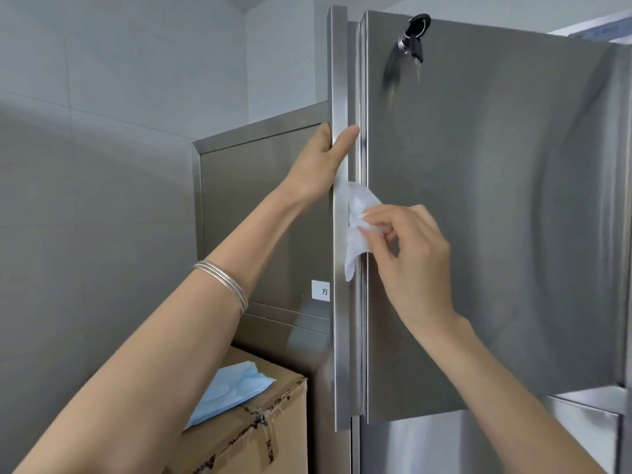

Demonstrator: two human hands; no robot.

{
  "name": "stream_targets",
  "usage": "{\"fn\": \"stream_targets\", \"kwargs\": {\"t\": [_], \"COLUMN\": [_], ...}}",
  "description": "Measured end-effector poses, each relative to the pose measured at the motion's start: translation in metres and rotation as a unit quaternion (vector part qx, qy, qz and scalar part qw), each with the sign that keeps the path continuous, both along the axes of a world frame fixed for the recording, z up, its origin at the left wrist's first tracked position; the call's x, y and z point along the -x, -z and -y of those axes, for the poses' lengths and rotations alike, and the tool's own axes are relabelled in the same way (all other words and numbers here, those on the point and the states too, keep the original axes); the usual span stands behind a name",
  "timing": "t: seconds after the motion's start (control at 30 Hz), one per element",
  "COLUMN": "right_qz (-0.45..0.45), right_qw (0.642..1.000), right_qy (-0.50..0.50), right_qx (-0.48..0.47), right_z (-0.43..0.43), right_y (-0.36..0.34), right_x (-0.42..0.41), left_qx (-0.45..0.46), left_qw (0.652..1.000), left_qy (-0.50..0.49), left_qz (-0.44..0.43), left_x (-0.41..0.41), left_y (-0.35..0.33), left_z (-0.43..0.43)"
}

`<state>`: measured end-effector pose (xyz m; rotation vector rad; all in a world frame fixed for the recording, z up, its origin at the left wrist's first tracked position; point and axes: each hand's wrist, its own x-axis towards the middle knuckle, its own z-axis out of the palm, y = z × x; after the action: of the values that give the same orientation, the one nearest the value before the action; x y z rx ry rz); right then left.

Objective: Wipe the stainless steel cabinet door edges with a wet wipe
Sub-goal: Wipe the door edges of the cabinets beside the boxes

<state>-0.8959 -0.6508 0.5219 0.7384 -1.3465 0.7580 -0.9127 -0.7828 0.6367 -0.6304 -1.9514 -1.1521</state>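
Observation:
Two stainless steel cabinet doors meet in the middle of the view. The left door (pixel 338 302) stands ajar, its narrow edge turned toward me. My left hand (pixel 321 162) grips that edge from the left, thumb across the front. My right hand (pixel 410 254) pinches a white wet wipe (pixel 355 230) and presses it against the left door's edge, in the gap beside the right door (pixel 496 234). Part of the wipe hangs down below my fingers.
A lock with keys (pixel 412 39) sits near the top of the right door. A cardboard box (pixel 253 429) with a blue face mask (pixel 229 391) on it stands at lower left. Another steel cabinet (pixel 260 217) with a small white label (pixel 320 291) is behind the open door.

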Motion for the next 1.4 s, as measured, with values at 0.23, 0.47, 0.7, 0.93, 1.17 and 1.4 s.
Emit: {"fn": "stream_targets", "kwargs": {"t": [0.23, 0.47, 0.7, 0.93, 1.17, 1.4], "right_qz": [0.100, 0.089, 0.157, 0.129, 0.205, 0.185], "right_qw": [0.994, 0.992, 0.986, 0.986, 0.975, 0.977], "right_qy": [0.032, 0.036, -0.009, -0.028, -0.011, -0.036], "right_qx": [0.002, 0.081, 0.053, 0.102, 0.086, 0.099], "right_z": [0.028, 0.040, 0.042, 0.046, 0.046, 0.043], "right_y": [0.060, 0.017, 0.156, 0.101, 0.230, 0.145], "right_x": [-0.005, 0.002, -0.008, 0.010, -0.012, 0.002], "left_qx": [-0.025, -0.062, -0.075, -0.071, -0.092, -0.088], "left_qw": [0.998, 0.991, 0.982, 0.983, 0.977, 0.980], "left_qy": [0.041, 0.079, 0.104, 0.099, 0.120, 0.118], "left_qz": [0.046, 0.084, 0.136, 0.140, 0.148, 0.133], "left_x": [0.002, 0.009, 0.010, 0.011, 0.001, 0.019], "left_y": [0.032, 0.064, 0.087, 0.086, 0.087, 0.087], "left_z": [0.002, 0.005, 0.007, 0.006, 0.003, 0.007]}}
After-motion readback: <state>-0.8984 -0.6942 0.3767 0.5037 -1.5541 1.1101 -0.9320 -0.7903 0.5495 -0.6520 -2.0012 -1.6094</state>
